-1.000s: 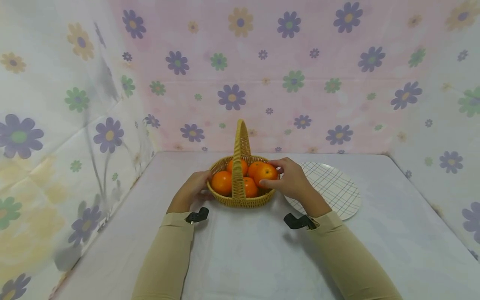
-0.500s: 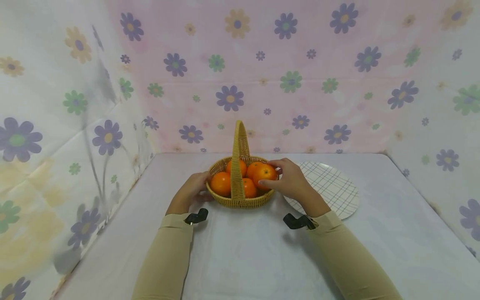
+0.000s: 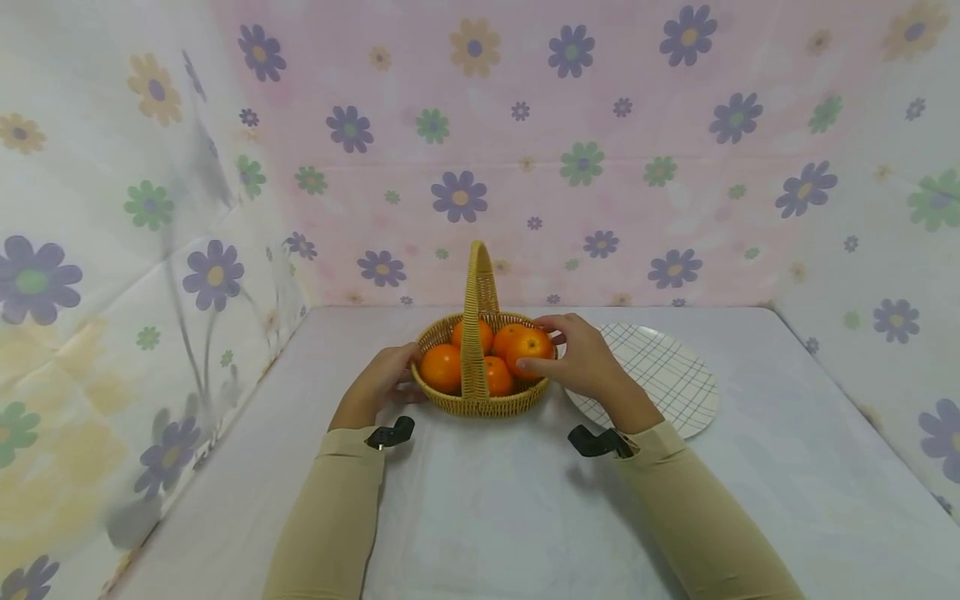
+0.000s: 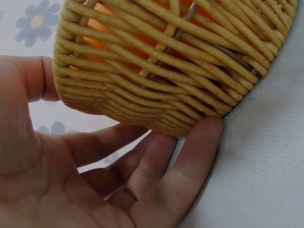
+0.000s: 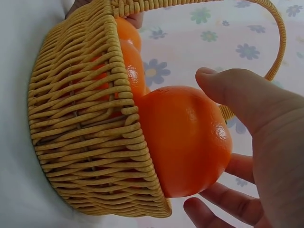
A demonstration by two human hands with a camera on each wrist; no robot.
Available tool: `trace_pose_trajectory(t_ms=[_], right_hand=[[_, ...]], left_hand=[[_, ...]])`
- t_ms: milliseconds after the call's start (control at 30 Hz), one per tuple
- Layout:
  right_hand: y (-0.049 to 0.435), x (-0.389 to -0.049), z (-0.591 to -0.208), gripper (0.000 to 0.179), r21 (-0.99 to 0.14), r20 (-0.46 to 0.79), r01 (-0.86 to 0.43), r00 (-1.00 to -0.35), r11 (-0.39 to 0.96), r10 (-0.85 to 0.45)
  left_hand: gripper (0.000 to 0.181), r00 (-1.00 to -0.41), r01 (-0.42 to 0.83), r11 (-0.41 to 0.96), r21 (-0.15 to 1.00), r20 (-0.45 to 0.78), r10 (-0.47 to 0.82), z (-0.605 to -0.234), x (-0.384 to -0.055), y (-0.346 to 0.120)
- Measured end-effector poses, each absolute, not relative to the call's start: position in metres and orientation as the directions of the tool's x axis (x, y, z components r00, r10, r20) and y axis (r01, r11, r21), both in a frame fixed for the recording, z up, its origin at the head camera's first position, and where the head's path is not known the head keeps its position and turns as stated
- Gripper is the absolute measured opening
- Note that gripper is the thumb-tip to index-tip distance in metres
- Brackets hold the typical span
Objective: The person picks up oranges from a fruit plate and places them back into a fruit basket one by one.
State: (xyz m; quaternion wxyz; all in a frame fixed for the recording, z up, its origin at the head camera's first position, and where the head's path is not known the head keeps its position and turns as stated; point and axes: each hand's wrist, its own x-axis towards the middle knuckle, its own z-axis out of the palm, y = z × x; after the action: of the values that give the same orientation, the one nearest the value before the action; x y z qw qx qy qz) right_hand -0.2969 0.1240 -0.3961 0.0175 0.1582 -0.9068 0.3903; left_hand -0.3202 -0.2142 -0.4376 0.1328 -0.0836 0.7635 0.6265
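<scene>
A yellow wicker basket (image 3: 491,407) with a tall arched handle (image 3: 472,333) stands on the table, holding several oranges. My left hand (image 3: 384,377) holds the basket's left end; in the left wrist view its fingers (image 4: 202,147) curl under the woven side, and the thumb lies at the upper edge. At the right end, my right hand (image 3: 588,360) grips the topmost orange (image 3: 531,348), thumb on the near side and fingers round the far side. The right wrist view shows this orange (image 5: 185,137) bulging over the basket's rim, against the other fruit.
A round white plate (image 3: 667,379) with a checked line pattern lies right of the basket, partly behind my right hand and forearm. White cloth covers the table (image 3: 480,500). Flowered cloth walls (image 3: 525,192) rise behind and at both sides.
The head view has shifted slightly. Both hands keep their places on the basket and the orange.
</scene>
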Motion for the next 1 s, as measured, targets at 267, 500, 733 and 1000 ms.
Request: trace_pose_trajectory(t_ms=[267,500,733,1000], right_hand=[[0.128,-0.296,-0.393,0.08,-0.696,0.182,-0.315,-0.946,0.645,-0.267],[0.136,-0.295,-0.384,0.076,-0.696,0.229,-0.344,-0.938,0.63,-0.259],[0.139,-0.292,-0.381,0.075,-0.663,0.238,-0.346,-0.938,0.664,-0.252],[0.15,-0.294,-0.382,0.076,-0.51,0.258,-0.381,-0.923,0.771,-0.285]], left_hand=[[0.03,-0.942,-0.315,0.186,0.931,-0.33,0.054,-0.439,-0.32,-0.217],[0.042,-0.937,-0.32,0.244,0.915,-0.344,0.065,-0.431,-0.321,-0.216],[0.068,-0.969,-0.204,0.55,0.81,-0.248,0.007,-0.412,-0.321,-0.206],[0.069,-0.995,0.042,0.802,0.596,-0.05,0.089,-0.39,-0.314,-0.195]])
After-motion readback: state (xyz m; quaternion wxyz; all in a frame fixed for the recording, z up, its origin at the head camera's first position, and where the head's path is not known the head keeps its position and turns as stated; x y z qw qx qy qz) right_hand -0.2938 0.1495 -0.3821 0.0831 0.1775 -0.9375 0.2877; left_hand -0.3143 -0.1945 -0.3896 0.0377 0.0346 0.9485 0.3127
